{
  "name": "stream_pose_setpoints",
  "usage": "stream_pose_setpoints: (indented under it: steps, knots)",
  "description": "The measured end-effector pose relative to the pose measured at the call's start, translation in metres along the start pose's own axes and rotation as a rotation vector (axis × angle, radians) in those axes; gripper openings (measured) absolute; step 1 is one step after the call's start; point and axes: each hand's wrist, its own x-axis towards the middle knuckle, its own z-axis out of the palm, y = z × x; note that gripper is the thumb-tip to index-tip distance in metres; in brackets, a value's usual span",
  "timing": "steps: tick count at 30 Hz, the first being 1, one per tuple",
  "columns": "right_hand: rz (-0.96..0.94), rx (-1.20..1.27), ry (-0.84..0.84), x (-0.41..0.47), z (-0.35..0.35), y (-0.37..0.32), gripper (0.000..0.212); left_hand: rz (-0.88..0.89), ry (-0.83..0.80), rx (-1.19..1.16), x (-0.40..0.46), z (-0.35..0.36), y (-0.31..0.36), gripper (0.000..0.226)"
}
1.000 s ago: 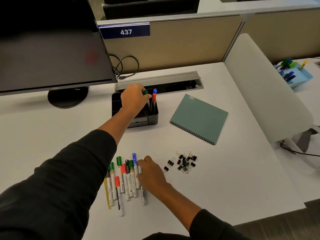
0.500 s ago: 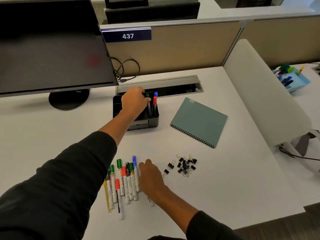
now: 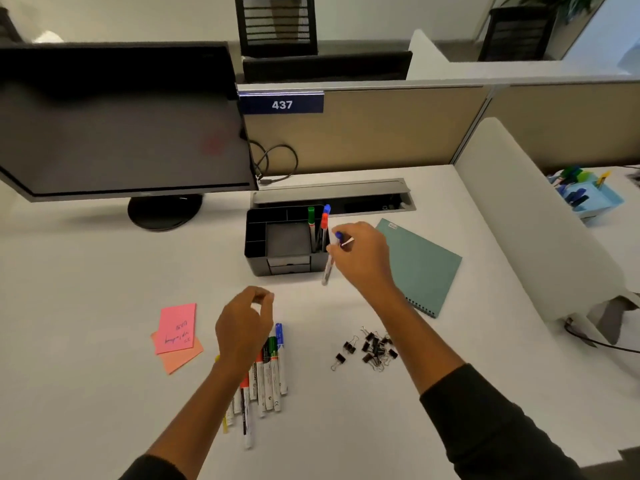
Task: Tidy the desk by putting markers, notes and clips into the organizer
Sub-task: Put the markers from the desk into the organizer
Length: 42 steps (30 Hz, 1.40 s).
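The black organizer (image 3: 258, 237) stands mid-desk with three markers (image 3: 317, 221) upright in its right compartment. My right hand (image 3: 363, 254) holds a blue-capped marker (image 3: 330, 259) just right of the organizer, tip pointing down. My left hand (image 3: 244, 327) hovers with loosely curled fingers over the row of markers (image 3: 270, 372) lying near the front edge, holding nothing. Pink and orange sticky notes (image 3: 176, 332) lie left of the markers. A pile of black binder clips (image 3: 370, 346) lies to the right of them.
A teal spiral notebook (image 3: 422, 265) lies right of the organizer. A monitor (image 3: 121, 133) on a round stand occupies the back left. A grey cable tray (image 3: 332, 195) runs behind the organizer. A white divider (image 3: 540, 220) bounds the desk on the right.
My left hand left the organizer and came back over the lying markers. My right hand lifted a blue-capped marker from the row and carried it up beside the organizer. The sticky notes are now uncovered.
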Motion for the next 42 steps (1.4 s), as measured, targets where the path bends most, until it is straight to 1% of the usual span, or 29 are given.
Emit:
stream_pose_setpoints:
  steps: [2, 5, 6, 8, 10, 12, 14, 18, 21, 24, 26, 27, 29, 31, 34, 37, 40, 42]
  knots:
    - [-0.022, 0.028, 0.083, 0.024, -0.01, -0.007, 0.023, -0.04, -0.053, 0.028, -0.028, 0.001, -0.011, 0.007]
    - [-0.062, 0.07, 0.152, 0.052, -0.012, -0.01, 0.007, -0.094, -0.105, 0.079, -0.063, 0.001, -0.021, 0.009]
    - [-0.056, 0.053, 0.16, 0.059, -0.009, -0.008, 0.006, -0.099, -0.123, 0.093, -0.072, 0.002, -0.025, 0.007]
    - [-0.041, -0.004, 0.139, 0.07, -0.001, -0.005, 0.007, -0.093, -0.156, 0.113, -0.088, 0.004, -0.03, 0.004]
    - [-0.079, -0.054, 0.056, 0.073, 0.017, -0.015, 0.009, -0.124, -0.142, 0.134, -0.102, -0.004, -0.041, 0.001]
    - [-0.072, -0.159, -0.002, 0.076, 0.024, -0.014, 0.009, -0.129, -0.159, 0.15, -0.108, -0.004, -0.047, 0.001]
    - [-0.05, -0.246, -0.024, 0.078, 0.03, -0.009, 0.01, -0.128, -0.179, 0.157, -0.11, -0.005, -0.051, 0.002]
    - [-0.012, -0.286, -0.055, 0.077, 0.047, 0.001, 0.021, -0.062, -0.156, 0.125, -0.112, -0.003, -0.055, 0.009]
    - [0.005, -0.252, -0.058, 0.075, 0.055, 0.008, 0.022, 0.032, -0.119, 0.075, -0.109, 0.002, -0.056, 0.015]
    - [0.01, -0.242, -0.047, 0.075, 0.059, 0.012, 0.023, 0.171, -0.087, 0.103, -0.096, 0.009, -0.051, 0.014]
    - [0.006, -0.204, -0.04, 0.074, 0.06, 0.014, 0.025, 0.208, -0.078, 0.142, -0.084, 0.014, -0.047, 0.011]
    - [0.003, -0.172, -0.034, 0.073, 0.061, 0.015, 0.024, 0.205, -0.084, 0.171, -0.078, 0.018, -0.046, 0.012]
    - [0.005, -0.13, -0.018, 0.072, 0.061, 0.018, 0.021, 0.16, -0.129, 0.251, -0.067, 0.027, -0.042, 0.023]
    - [0.003, -0.114, -0.003, 0.072, 0.06, 0.02, 0.023, 0.106, -0.182, 0.33, -0.056, 0.036, -0.038, 0.035]
    - [-0.019, -0.107, 0.012, 0.069, 0.059, 0.026, 0.025, 0.064, -0.262, 0.47, -0.041, 0.044, -0.031, 0.044]
    - [-0.008, -0.1, 0.046, 0.063, 0.053, 0.031, 0.029, 0.012, -0.321, 0.591, -0.031, 0.048, -0.026, 0.045]
    - [0.006, -0.088, 0.067, 0.057, 0.048, 0.041, 0.029, -0.006, -0.341, 0.634, -0.026, 0.052, -0.019, 0.041]
    - [0.026, -0.081, 0.084, 0.051, 0.045, 0.046, 0.029, 0.006, -0.341, 0.655, -0.025, 0.053, -0.017, 0.035]
